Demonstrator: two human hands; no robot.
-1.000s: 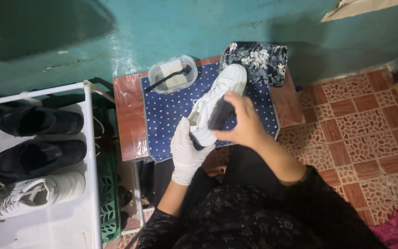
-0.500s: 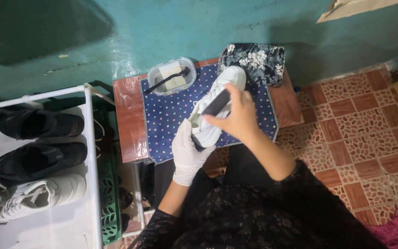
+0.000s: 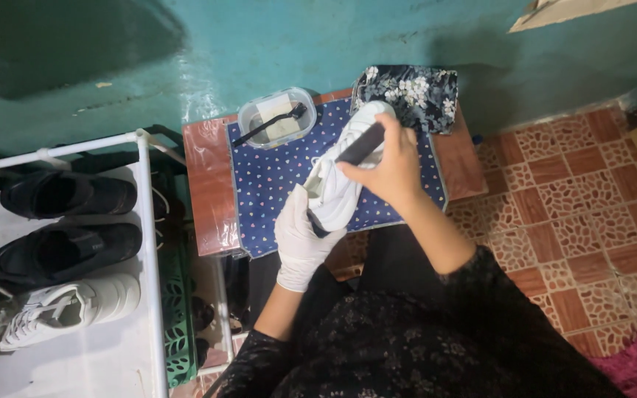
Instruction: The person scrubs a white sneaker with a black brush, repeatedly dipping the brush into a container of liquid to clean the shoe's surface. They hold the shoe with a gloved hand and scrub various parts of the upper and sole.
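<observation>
While the gloved left hand (image 3: 300, 239) grips the white shoe (image 3: 340, 180), the right hand (image 3: 388, 166) — fingers curled — clasps a dark brush (image 3: 361, 144).

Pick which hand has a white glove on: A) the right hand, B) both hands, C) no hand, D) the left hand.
D: the left hand wears a white glove and grips the white shoe, while the right hand is bare and holds a dark brush on the shoe.

The gloved left hand (image 3: 300, 239) holds a white sneaker (image 3: 344, 173) above the worktop (image 3: 208, 191), while the bare right hand (image 3: 388, 166) presses a dark brush (image 3: 361, 145) on it.
</observation>
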